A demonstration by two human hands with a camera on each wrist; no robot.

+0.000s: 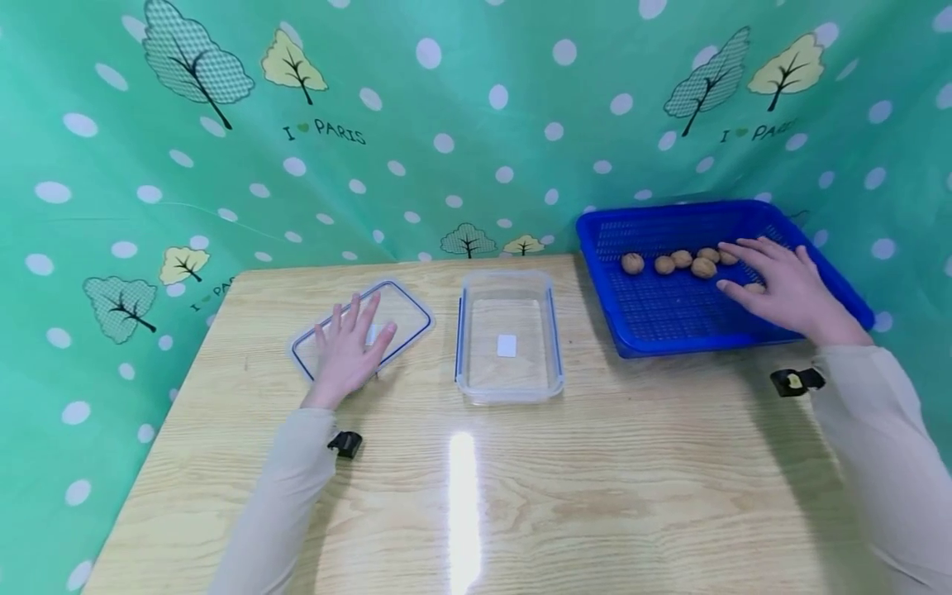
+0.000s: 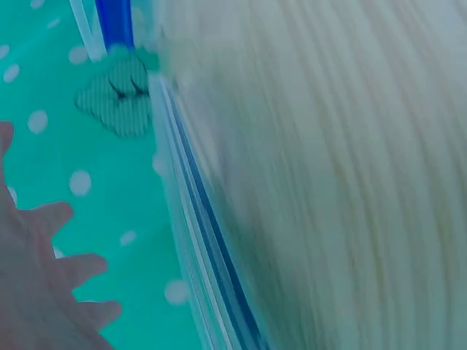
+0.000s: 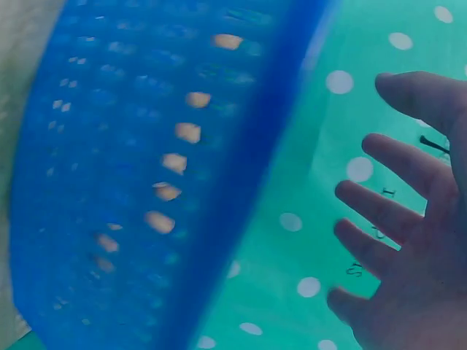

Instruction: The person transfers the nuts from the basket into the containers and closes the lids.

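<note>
Lid [image 1: 397, 312]: we find left hand [image 1: 346, 354] spread over it, gripping nothing | Walnuts [image 1: 703, 267] in blue basket [image 1: 654, 318]: right hand [image 1: 790, 287] spread above, likewise empty | Clear container [image 1: 521, 318]: uncovered, between

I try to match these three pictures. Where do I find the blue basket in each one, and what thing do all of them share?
Head: the blue basket is at the right, with the right hand over part of it.
Left wrist: perhaps the blue strip at the top left; too little shows to be sure.
Right wrist: it is large, on the left side.
Shared landmark: the green sheet with pale dots.
</note>
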